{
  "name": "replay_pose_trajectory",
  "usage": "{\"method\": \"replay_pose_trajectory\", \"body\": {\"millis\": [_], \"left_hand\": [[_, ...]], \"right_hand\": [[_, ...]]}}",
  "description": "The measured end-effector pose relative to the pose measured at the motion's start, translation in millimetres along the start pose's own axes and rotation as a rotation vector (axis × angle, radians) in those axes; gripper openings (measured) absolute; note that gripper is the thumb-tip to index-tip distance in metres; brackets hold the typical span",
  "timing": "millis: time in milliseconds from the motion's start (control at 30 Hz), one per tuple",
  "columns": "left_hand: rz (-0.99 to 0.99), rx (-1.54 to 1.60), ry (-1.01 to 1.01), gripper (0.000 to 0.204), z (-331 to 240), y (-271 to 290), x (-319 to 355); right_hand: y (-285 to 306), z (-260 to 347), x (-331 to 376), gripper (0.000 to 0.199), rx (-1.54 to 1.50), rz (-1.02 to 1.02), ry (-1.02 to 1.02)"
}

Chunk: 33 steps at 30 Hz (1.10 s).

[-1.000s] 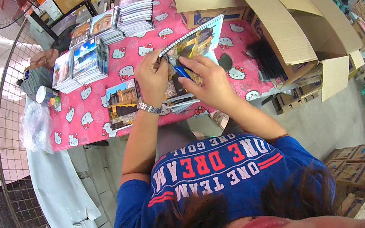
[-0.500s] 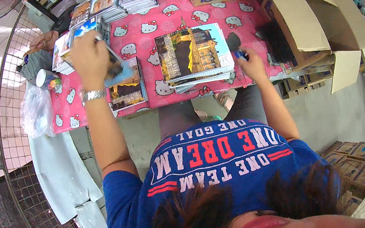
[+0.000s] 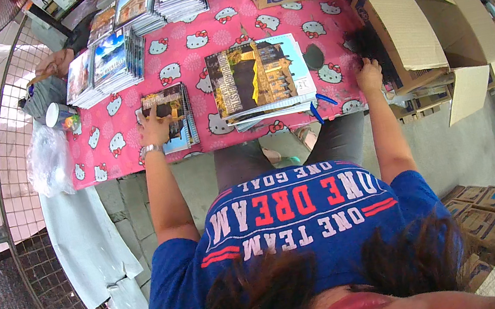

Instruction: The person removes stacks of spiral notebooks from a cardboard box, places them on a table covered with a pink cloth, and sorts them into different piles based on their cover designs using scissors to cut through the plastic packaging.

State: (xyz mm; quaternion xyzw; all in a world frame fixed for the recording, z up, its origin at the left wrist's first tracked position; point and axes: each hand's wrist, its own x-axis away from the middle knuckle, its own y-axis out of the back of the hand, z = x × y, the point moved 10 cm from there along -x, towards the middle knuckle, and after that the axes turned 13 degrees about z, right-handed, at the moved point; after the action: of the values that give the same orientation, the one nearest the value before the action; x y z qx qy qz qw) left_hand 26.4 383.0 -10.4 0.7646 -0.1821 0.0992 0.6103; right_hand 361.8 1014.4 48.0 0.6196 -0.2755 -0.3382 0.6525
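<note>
My left hand (image 3: pixel 156 131) rests on the left edge of a small pile of spiral-bound booklets (image 3: pixel 178 107), fingers spread. In front of me lies a larger stack of spiral-bound booklets (image 3: pixel 260 76) with a castle picture on top. Blue-handled pliers (image 3: pixel 323 101) lie loose by the table's front edge, right of that stack. My right hand (image 3: pixel 370 76) is farther right, empty as far as I see, fingers apart, just below a dark, bristly bundle (image 3: pixel 366 41) whose kind I cannot make out. A dark oval piece (image 3: pixel 314 57) lies beside the large stack.
Several booklet stacks (image 3: pixel 111 59) stand at the table's back left, beside a white cup (image 3: pixel 60 115) and a plastic bag (image 3: pixel 49 156). Open cardboard boxes (image 3: pixel 392 16) border the right side. A pink patterned cloth (image 3: pixel 113 122) covers the table.
My left hand has come down from the back-left stacks to the small pile, letting go of a booklet. My right hand has put down the pliers and moved right toward the dark bundle.
</note>
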Motion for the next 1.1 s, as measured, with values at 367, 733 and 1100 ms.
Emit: {"method": "replay_pose_trajectory", "body": {"millis": [367, 733, 1100], "left_hand": [[-0.008, 0.131, 0.115, 0.072, 0.8, -11.1, 32.5], [-0.084, 0.103, -1.026, 0.032, -356.7, 95.2, 117.5], [-0.07, 0.331, -0.996, 0.028, -355.4, 77.6, 108.3]], "right_hand": [[10.8, -5.8, -34.7, 0.025, -0.097, -0.065, 0.216], [119.7, 121.3, 3.8, 0.031, -0.995, 0.117, 0.444], [116.6, 108.7, 40.5, 0.029, -1.071, 0.151, 0.435]]}}
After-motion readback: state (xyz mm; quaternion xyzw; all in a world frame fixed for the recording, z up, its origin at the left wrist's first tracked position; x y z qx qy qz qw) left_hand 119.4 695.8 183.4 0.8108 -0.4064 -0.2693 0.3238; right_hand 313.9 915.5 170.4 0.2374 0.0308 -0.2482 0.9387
